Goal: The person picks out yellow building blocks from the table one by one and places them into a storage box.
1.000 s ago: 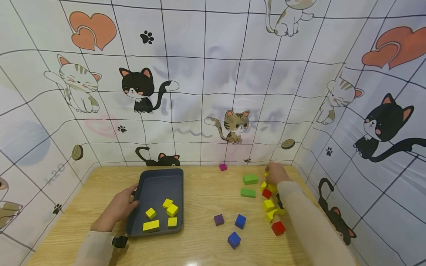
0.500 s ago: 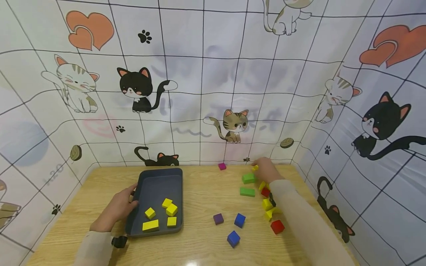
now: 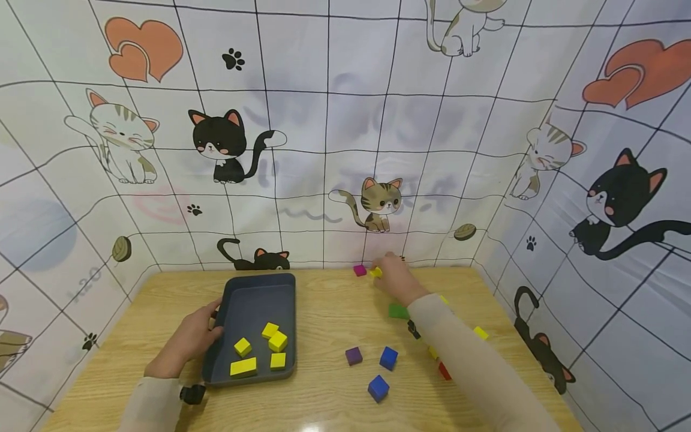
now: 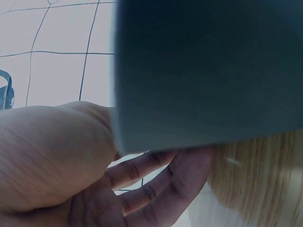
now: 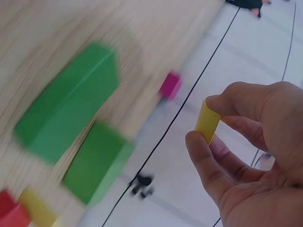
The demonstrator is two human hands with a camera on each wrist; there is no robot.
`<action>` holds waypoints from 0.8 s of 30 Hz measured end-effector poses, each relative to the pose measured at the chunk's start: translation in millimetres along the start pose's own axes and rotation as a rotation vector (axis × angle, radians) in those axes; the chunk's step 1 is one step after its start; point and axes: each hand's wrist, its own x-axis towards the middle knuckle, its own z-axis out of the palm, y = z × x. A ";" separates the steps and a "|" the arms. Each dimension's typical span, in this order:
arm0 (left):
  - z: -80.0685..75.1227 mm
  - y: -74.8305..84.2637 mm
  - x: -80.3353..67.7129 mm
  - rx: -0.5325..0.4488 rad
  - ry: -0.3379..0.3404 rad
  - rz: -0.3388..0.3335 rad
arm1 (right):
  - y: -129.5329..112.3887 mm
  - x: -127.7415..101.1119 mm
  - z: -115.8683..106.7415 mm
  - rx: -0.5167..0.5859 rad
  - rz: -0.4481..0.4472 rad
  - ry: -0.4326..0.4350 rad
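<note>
My left hand [image 3: 197, 330] grips the left rim of a dark grey tray [image 3: 259, 288], thumb over the edge; in the left wrist view the fingers [image 4: 189, 170] reach beneath its wall. Inside the tray lie several yellow blocks [image 3: 278, 342]. At the back of the table my right hand [image 3: 396, 279] pinches a small yellow block [image 5: 207, 122] between thumb and fingertips, held up off the wood. Just left of it sits a magenta cube [image 3: 360, 270]. Green blocks [image 5: 71, 104] lie close to that hand, partly covered by it in the head view.
A purple cube [image 3: 354, 356] and two blue cubes [image 3: 378, 388] lie mid-table. My right sleeve partly covers a red block [image 3: 444, 371] and yellow ones; another yellow block [image 3: 481, 333] lies right of it. A cat-printed cloth wall [image 3: 302, 180] borders the table's back and sides.
My right hand has moved left along the table's back edge, carrying the yellow block from the pile at right toward the magenta cube. The left hand and tray have stayed put.
</note>
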 end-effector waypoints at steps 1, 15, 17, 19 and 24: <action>0.1 0.1 -0.1 0.001 0.000 0.000 | -6.8 -0.9 2.2 0.000 -0.016 0.000; -0.8 0.4 -1.7 -0.004 -0.008 0.007 | -101.8 -3.3 33.8 -0.002 -0.248 -0.076; -0.8 0.7 -1.0 -0.003 -0.010 0.003 | -113.7 -3.8 38.5 -0.018 -0.278 -0.083; -0.8 0.8 -0.3 -0.002 -0.010 0.002 | -124.8 -4.3 43.6 -0.023 -0.299 -0.096; -1.6 0.8 -1.0 -0.004 -0.010 0.006 | -149.5 -5.3 57.9 -0.019 -0.332 -0.147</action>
